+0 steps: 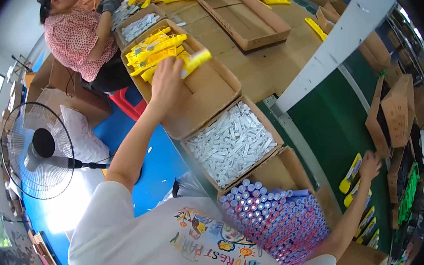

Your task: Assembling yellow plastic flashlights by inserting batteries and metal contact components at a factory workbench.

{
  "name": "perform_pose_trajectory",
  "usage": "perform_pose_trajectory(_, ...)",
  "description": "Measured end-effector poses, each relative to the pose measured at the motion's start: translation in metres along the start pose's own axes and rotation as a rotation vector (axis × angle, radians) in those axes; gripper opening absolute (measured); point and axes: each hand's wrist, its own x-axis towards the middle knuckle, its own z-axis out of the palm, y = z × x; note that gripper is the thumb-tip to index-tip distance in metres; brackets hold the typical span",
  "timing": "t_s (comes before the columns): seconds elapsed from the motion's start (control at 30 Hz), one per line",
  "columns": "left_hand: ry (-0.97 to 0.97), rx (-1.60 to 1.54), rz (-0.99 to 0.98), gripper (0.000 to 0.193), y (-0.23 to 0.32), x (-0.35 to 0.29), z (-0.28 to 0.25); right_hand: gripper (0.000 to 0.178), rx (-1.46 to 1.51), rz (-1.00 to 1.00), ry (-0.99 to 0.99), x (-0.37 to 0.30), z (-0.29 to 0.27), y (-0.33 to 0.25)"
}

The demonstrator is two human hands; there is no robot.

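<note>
My left hand [166,83] reaches over a cardboard tray and is closed on a yellow plastic casing [197,60], which is smeared by motion. Under and beside its fingers lies a heap of similar yellow casings [153,50] in the tray's far part. Out to the right, my right hand [370,166] is over a green conveyor belt [332,126], close beside a yellow casing with a pale insert [351,172]. Its fingers are small and blurred, so their grip is unclear. Several more such casings [367,221] lie in a row along the belt, partly behind my right forearm.
Nearest me are a box of small white plastic parts [234,142] and a box of purple-wrapped cylinders [275,215]. A shallow cardboard tray [243,18] sits on the table. A white post [327,51] rises by the belt. A co-worker [78,33] sits far left; a fan [42,149] stands left.
</note>
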Motion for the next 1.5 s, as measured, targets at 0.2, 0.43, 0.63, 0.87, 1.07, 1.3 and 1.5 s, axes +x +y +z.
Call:
perform_pose_trajectory(0.2, -0.81, -2.271, -0.562, 0.051, 0.115, -0.047, -0.105, 0.036, 1.145, -0.805, 0.02, -0.096, -0.257, -0.204)
perform_pose_trajectory(0.43, -0.73, -2.608, -0.69, 0.056, 0.143, -0.085, -0.097, 0.016, 1.474, -0.88, -0.305, -0.161, -0.273, -0.215)
perform_pose_trajectory(0.63, -0.792, -2.267, -0.164, 0.058, 0.155, -0.122, -0.109, 0.005, 1.758, -0.233, -0.775, -0.181, -0.321, -0.229)
perform_pose_trajectory(0.87, -0.875, -2.285, -0.538, 0.046, 0.164, -0.123, -0.114, 0.015, 1.131, -0.584, 0.083, -0.232, -0.304, -0.234)
perform_pose_trajectory(1.07, -0.912, -2.216, -0.157, 0.034, 0.152, -0.124, -0.116, 0.027, 1.102, -0.501, -0.49, -0.198, -0.255, -0.193)
perform_pose_trajectory(1.3, -1.105, -2.252, -0.13, 0.046, 0.15, -0.143, -0.116, 0.029, 1.073, -0.673, -0.132, -0.214, -0.294, -0.188)
perform_pose_trajectory(1.5, -1.099, -2.179, -0.114, 0.06, 0.148, -0.145, -0.119, 0.041, 0.991, -1.094, 0.014, -0.227, -0.316, -0.199)
